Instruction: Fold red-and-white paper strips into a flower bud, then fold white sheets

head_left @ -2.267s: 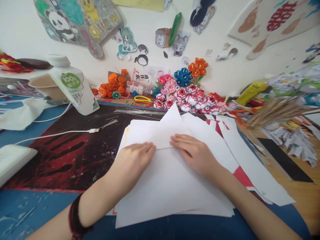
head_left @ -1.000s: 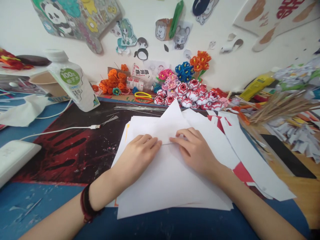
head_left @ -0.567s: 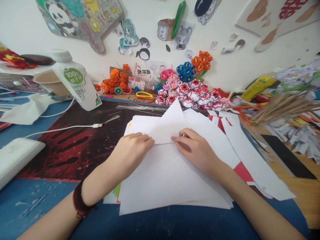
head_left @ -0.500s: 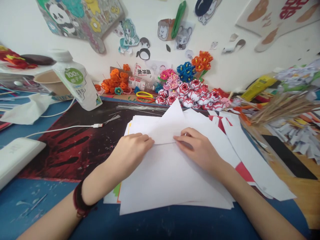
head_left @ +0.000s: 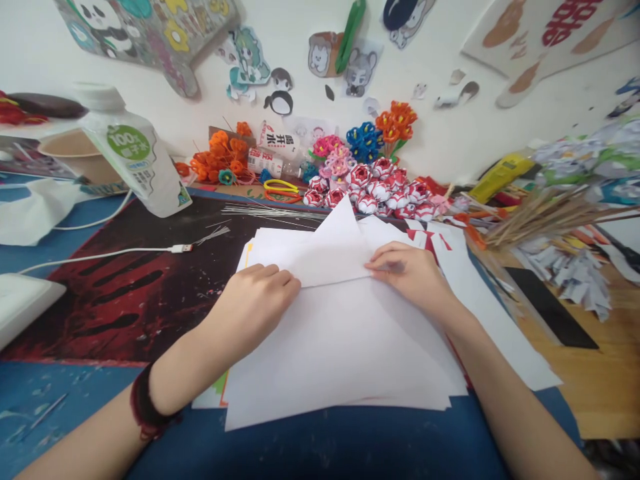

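Note:
A folded white paper (head_left: 336, 250) with a pointed top lies on a stack of white sheets (head_left: 330, 353). My left hand (head_left: 263, 300) is closed at the left end of its lower edge, fingers pressed together on the paper. Thumb and fingers of my right hand (head_left: 407, 270) pinch the right end of that edge. Between the two hands the lower edge runs nearly straight.
A white bottle (head_left: 135, 157) and a paper cup (head_left: 75, 157) stand at the back left. A white power bank (head_left: 27, 307) lies left. Paper flowers (head_left: 383, 187) line the wall; wooden sticks (head_left: 545, 213) and paper strips (head_left: 570, 273) are right.
My right hand has slid right along the paper's lower edge, farther from my left hand. The whole view has shifted slightly, so things on the table appear farther left.

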Demonstrator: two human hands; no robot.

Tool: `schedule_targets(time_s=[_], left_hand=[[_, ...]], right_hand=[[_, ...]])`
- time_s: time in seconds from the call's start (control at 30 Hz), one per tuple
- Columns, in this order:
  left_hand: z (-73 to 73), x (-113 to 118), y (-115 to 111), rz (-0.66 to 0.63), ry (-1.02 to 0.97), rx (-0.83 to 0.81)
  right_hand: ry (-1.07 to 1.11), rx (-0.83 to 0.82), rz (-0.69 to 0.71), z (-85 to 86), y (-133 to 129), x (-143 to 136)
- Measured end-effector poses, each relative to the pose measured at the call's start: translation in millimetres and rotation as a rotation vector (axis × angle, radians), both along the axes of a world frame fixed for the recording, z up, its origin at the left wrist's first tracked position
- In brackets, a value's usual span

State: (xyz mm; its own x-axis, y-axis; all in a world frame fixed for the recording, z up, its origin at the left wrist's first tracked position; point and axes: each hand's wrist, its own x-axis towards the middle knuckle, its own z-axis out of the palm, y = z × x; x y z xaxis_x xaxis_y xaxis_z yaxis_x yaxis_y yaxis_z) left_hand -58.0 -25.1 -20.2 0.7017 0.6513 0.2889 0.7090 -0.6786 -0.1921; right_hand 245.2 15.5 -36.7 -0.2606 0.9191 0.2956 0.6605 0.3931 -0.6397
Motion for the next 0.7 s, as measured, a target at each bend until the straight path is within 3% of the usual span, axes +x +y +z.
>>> schedule_targets(time_s=[0.27,0.53,0.7], left_hand=[[-5.1,21.2,8.7,-0.036,0.005,0.128],[-3.1,94.3,18.7,-0.173,0.125,0.006],[-14.8,102.5,23.3,-0.128,0.010,-0.035]], right_hand=[[0.282,-0.192,-0.017,-9.5,9.2,9.7],[0.207,-0.209,-0.086,-5.2,9.4,8.2],[0.166,-0.225,-0.061,-2.4,10.2,9.2]])
